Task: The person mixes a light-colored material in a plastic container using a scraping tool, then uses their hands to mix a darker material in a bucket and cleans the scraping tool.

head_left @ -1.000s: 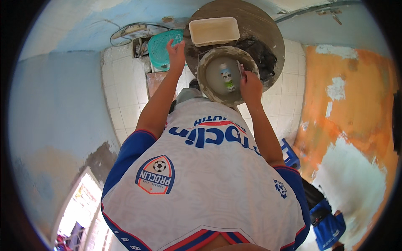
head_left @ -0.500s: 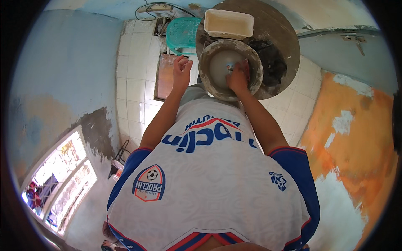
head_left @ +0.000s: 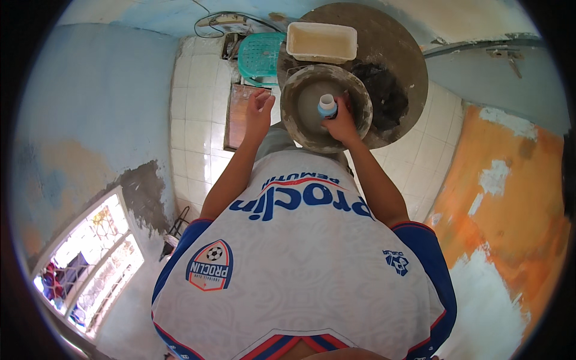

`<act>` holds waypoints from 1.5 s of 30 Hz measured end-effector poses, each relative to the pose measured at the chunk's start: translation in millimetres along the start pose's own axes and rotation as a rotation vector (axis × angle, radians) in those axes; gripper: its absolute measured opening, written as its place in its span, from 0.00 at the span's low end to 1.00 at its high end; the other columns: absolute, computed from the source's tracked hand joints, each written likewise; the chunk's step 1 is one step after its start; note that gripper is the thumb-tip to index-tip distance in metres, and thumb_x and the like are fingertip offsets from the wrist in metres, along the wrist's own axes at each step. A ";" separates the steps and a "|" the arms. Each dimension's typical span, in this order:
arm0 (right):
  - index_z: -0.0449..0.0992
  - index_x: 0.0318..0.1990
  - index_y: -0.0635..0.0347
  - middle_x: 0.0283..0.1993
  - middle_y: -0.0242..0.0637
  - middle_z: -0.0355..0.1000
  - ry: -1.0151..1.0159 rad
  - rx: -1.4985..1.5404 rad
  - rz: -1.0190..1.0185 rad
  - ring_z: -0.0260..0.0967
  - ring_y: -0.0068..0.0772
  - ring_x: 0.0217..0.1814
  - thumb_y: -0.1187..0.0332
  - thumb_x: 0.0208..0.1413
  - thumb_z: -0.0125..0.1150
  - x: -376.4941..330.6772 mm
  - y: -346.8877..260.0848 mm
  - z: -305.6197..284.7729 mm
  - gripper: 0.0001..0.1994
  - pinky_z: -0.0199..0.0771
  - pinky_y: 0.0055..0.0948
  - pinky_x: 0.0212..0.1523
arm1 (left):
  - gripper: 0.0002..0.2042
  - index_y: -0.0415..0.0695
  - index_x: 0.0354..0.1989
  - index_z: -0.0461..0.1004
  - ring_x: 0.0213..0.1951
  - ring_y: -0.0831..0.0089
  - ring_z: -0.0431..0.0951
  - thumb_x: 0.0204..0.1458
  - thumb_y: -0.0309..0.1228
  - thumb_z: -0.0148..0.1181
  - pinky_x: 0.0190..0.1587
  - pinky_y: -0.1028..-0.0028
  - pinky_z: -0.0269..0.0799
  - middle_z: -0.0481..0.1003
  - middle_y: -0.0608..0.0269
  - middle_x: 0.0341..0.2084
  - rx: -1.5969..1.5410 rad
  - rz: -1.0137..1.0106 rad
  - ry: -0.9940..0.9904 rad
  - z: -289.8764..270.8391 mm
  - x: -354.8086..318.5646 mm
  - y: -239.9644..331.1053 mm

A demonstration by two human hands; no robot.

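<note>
Head view, looking down: best to keep a firm grip on the small bottle (head_left: 327,109), mouth upward, clear of the rim of the bucket (head_left: 292,96) below the fingers. Clamped around that bottle with the fingers of the right hand (head_left: 342,124). In the left hand (head_left: 259,114), no object; fingers loosely curled, apart. Ahead of the right fingers, on the counter (head_left: 384,36), a pale tub (head_left: 321,57); to their right, black plastic (head_left: 384,99).

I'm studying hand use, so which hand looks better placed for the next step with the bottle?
Probably the right hand: it grips the bottle at the bucket. The left hand hangs outside it, apparently holding nothing.
</note>
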State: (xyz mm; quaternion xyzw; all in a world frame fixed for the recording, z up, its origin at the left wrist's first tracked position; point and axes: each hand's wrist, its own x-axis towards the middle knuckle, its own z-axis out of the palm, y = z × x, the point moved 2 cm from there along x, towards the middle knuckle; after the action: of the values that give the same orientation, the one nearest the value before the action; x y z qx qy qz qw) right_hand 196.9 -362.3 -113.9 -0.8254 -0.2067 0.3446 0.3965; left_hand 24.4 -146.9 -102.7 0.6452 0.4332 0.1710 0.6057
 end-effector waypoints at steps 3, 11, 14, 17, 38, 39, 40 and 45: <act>0.66 0.63 0.55 0.59 0.49 0.74 0.031 0.102 -0.024 0.71 0.53 0.64 0.72 0.43 0.73 -10.1 -5.7 1.7 0.35 0.68 0.43 0.65 | 0.24 0.42 0.63 0.68 0.51 0.67 0.79 0.62 0.38 0.65 0.56 0.65 0.73 0.79 0.53 0.50 0.021 -0.047 -0.060 2.3 21.2 9.3; 0.71 0.61 0.53 0.59 0.47 0.75 0.226 -0.083 -0.169 0.69 0.54 0.65 0.76 0.46 0.69 -36.6 -35.4 4.1 0.31 0.62 0.50 0.68 | 0.24 0.42 0.61 0.70 0.49 0.68 0.80 0.61 0.40 0.66 0.54 0.66 0.75 0.80 0.54 0.48 0.043 0.084 -0.268 15.7 70.0 15.8; 0.73 0.61 0.52 0.59 0.46 0.75 0.311 -0.168 -0.224 0.70 0.54 0.64 0.78 0.45 0.68 -42.0 -42.0 5.7 0.31 0.63 0.51 0.66 | 0.23 0.42 0.58 0.72 0.49 0.70 0.81 0.59 0.40 0.68 0.53 0.67 0.75 0.81 0.57 0.45 0.060 0.097 -0.370 17.9 81.7 20.1; 0.74 0.61 0.51 0.59 0.45 0.75 0.385 -0.181 -0.220 0.70 0.53 0.64 0.79 0.44 0.67 -48.2 -48.8 7.5 0.31 0.64 0.50 0.66 | 0.21 0.42 0.54 0.75 0.47 0.71 0.81 0.57 0.40 0.70 0.52 0.68 0.75 0.82 0.59 0.43 0.183 0.111 -0.484 16.3 94.5 31.4; 0.77 0.61 0.47 0.59 0.39 0.75 0.635 -0.318 -0.045 0.68 0.47 0.65 0.81 0.43 0.67 -63.4 -43.4 39.8 0.32 0.62 0.47 0.68 | 0.19 0.42 0.45 0.77 0.41 0.70 0.81 0.50 0.38 0.75 0.47 0.69 0.76 0.81 0.60 0.37 0.297 0.219 -0.816 19.9 124.9 26.2; 0.77 0.61 0.48 0.59 0.40 0.75 0.644 -0.322 -0.045 0.69 0.48 0.64 0.81 0.43 0.67 -63.4 -42.6 38.8 0.33 0.63 0.47 0.67 | 0.18 0.42 0.45 0.76 0.41 0.70 0.81 0.51 0.38 0.75 0.47 0.69 0.76 0.81 0.61 0.37 0.291 0.222 -0.822 20.0 124.4 26.6; 0.77 0.61 0.48 0.59 0.40 0.75 0.639 -0.273 -0.051 0.70 0.48 0.64 0.82 0.42 0.67 -62.5 -41.2 37.1 0.33 0.65 0.45 0.66 | 0.18 0.42 0.45 0.76 0.40 0.71 0.81 0.51 0.37 0.75 0.47 0.69 0.76 0.81 0.61 0.36 0.288 0.213 -0.827 20.2 124.2 27.0; 0.76 0.62 0.49 0.59 0.42 0.77 0.581 0.064 -0.013 0.71 0.51 0.63 0.81 0.44 0.67 -60.8 -50.3 24.6 0.32 0.68 0.43 0.65 | 0.18 0.42 0.44 0.76 0.39 0.75 0.80 0.51 0.37 0.75 0.46 0.71 0.76 0.81 0.64 0.36 0.254 0.159 -0.856 21.1 126.6 25.5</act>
State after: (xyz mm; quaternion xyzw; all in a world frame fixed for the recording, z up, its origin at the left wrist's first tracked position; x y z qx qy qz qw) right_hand 134.3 -356.9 -60.2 -0.8752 -0.0789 0.0978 0.4672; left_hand 120.9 -60.5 -121.8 0.7583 0.1101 -0.1197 0.6313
